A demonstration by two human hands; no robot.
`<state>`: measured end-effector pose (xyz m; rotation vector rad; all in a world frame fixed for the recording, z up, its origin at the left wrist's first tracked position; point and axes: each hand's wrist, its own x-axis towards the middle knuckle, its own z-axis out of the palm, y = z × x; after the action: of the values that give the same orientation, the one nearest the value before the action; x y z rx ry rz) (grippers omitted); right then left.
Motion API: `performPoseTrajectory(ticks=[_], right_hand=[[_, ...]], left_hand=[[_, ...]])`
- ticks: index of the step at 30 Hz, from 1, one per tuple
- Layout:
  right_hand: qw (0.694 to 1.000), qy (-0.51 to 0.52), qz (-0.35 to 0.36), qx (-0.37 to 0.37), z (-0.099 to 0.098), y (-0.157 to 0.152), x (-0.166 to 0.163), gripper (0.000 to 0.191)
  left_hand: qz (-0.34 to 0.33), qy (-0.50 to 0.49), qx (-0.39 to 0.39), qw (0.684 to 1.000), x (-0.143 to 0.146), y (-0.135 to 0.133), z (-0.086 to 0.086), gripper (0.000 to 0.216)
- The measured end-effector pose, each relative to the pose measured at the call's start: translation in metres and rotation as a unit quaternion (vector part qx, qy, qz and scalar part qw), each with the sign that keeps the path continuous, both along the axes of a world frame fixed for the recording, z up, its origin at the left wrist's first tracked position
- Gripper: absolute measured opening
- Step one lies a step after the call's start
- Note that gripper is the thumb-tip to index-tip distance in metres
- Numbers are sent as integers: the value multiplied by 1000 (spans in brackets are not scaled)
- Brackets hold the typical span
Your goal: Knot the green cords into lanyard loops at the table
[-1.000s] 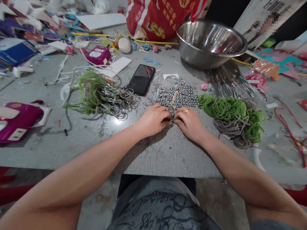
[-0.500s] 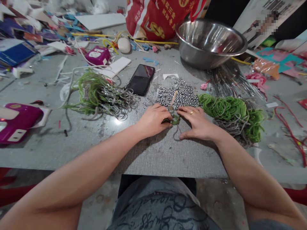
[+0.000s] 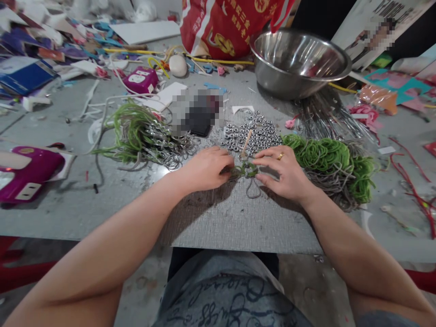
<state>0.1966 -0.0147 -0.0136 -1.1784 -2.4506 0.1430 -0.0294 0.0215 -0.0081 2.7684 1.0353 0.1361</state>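
Observation:
A small knotted piece of green and grey cord (image 3: pixel 250 170) lies on the table between my two hands, and a grey loop (image 3: pixel 253 190) hangs from it toward me. Curled fingers of my left hand (image 3: pixel 211 168) hold the cord's strands at the left side; the fingertips are partly hidden. On the other side, my right hand (image 3: pixel 284 171) has its thumb and index finger around the cord's right edge, and a ring is on one finger. Just beyond the knot lie many silver beads (image 3: pixel 262 131) and a thin wooden stick (image 3: pixel 248 140).
Corded pieces with metal rings (image 3: pixel 143 134) lie left, and a green and grey cord bundle (image 3: pixel 327 159) lies right. Behind stand a steel bowl (image 3: pixel 296 81) and a red bag (image 3: pixel 218 32). A phone (image 3: pixel 200 122) and purple devices (image 3: pixel 34 170) are on the left.
My left hand has drawn slightly left, uncovering more of the knotted cord. The right thumb has moved up from the grey loop toward the index finger.

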Motion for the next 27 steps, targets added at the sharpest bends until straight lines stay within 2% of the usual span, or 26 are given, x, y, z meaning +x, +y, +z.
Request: performPoseTrajectory(ticks=[3, 5, 14, 21, 27], right_hand=[[997, -11, 74, 26, -1, -5, -9, 23], [995, -30, 93, 21, -4, -6, -13, 23], [995, -56, 79, 1, -10, -2, -11, 25], [996, -47, 80, -1, -10, -2, -11, 23], [996, -25, 86, 26, -10, -3, -12, 19]], left_hand=[[10, 13, -16, 1000, -2, 1, 0, 19], [24, 25, -30, 999, -4, 2, 1, 22], [73, 119, -60, 988, -16, 4, 13, 26], [97, 139, -66, 983, -28, 4, 15, 32], [137, 106, 26, 985, -27, 1, 26, 36]])
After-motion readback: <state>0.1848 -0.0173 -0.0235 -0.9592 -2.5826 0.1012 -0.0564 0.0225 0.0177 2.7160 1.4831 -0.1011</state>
